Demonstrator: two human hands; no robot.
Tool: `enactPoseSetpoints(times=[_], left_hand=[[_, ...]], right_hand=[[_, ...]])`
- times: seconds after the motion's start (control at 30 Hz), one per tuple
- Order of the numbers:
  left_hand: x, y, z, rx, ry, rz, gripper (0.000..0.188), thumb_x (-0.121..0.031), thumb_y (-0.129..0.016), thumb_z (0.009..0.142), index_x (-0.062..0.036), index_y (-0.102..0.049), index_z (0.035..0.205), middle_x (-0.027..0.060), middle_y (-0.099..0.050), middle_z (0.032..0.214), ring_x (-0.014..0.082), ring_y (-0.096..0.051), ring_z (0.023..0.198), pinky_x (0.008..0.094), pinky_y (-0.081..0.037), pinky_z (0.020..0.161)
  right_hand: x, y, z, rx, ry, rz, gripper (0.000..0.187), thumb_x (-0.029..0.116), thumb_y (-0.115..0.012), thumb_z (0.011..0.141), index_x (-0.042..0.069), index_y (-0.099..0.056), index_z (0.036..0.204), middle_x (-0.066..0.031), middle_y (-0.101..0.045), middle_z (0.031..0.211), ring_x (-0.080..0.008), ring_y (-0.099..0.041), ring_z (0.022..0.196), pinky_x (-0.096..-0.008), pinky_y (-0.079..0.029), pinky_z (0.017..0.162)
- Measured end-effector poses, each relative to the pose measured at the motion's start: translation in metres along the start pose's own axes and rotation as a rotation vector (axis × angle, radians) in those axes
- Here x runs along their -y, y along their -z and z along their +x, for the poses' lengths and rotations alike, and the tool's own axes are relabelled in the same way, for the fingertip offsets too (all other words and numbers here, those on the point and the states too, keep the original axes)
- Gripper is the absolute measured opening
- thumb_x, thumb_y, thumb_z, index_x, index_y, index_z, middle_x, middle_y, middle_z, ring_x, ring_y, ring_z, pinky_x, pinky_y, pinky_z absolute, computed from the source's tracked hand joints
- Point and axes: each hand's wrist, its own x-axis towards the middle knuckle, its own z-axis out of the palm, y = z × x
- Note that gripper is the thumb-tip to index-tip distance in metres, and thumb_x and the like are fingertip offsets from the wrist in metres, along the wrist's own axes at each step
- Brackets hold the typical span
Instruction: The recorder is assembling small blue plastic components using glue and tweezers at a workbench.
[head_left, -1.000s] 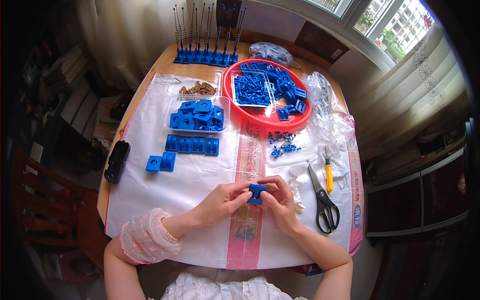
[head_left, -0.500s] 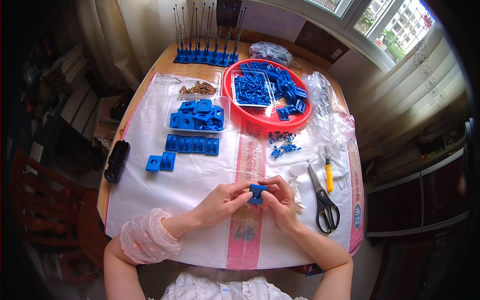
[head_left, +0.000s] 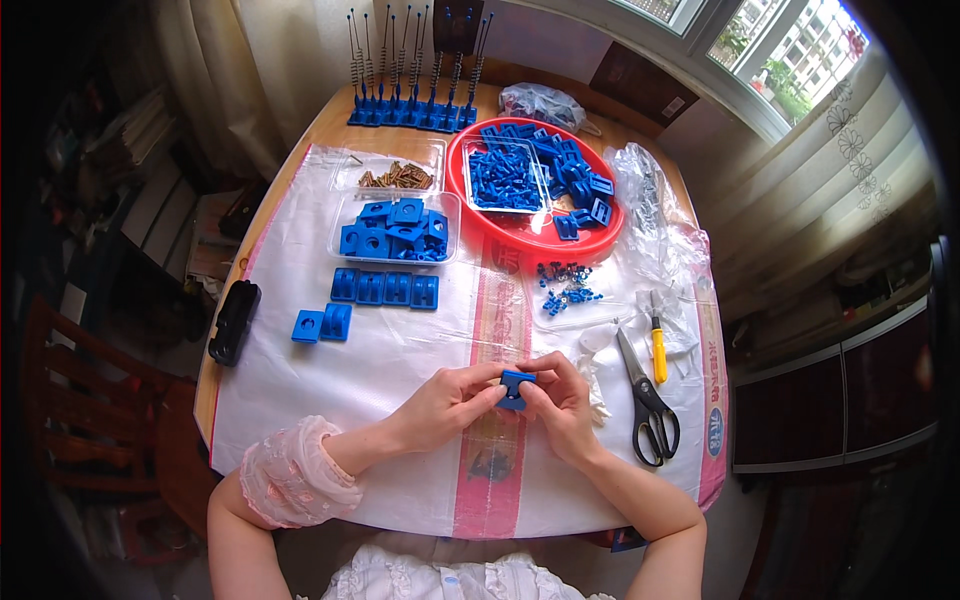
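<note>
A small blue plastic block [head_left: 514, 391] with a rounded notch is pinched between both hands above the red stripe of the table cover. My left hand [head_left: 456, 394] grips its left side with thumb and fingers. On its right side, my right hand [head_left: 561, 402] closes thumb and fingertips around it. Part of the block is hidden by the fingers. Farther left lie a row of similar blue blocks [head_left: 384, 289] and a separate pair of blue blocks [head_left: 321, 324]. A clear tub [head_left: 345, 222] holds more blue pieces.
A red round tray [head_left: 480, 232] carries blue parts at the back. Brass-coloured screws [head_left: 397, 176] fill another clear container. Small blue fittings [head_left: 567, 289] lie to the right, near black-handled scissors [head_left: 650, 410] and a yellow-handled tool [head_left: 658, 350]. A black case [head_left: 235, 322] sits at the left edge.
The blue block has tilted slightly between my fingers. Both hands keep almost the same place and grip.
</note>
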Motion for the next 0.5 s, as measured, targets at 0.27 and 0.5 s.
enactPoseSetpoints(times=[0.27,0.5], left_hand=[[0.0075,0.0,0.0003,-0.01,0.008,-0.035,0.034,-0.016,-0.048,0.102,-0.0016,-0.054,0.132,0.008,-0.068,0.108,0.0142,-0.066,0.098,0.0269,-0.053,0.086],[0.0026,-0.0012,0.0001,-0.009,0.022,-0.063,0.033,-0.015,-0.048,0.102,-0.0017,-0.054,0.131,0.0076,-0.067,0.108,0.0131,-0.065,0.098,0.0264,-0.052,0.086]], right_hand=[[-0.0006,0.0014,-0.0002,0.005,-0.016,-0.003,0.02,0.004,-0.056,0.097,0.0,-0.05,0.116,-0.0118,-0.065,0.109,-0.0128,-0.062,0.096,-0.0259,-0.052,0.076],[-0.0012,-0.0004,0.0002,-0.002,-0.001,0.025,0.02,0.003,-0.056,0.097,-0.001,-0.05,0.116,-0.0128,-0.065,0.11,-0.0135,-0.062,0.097,-0.0271,-0.052,0.078]])
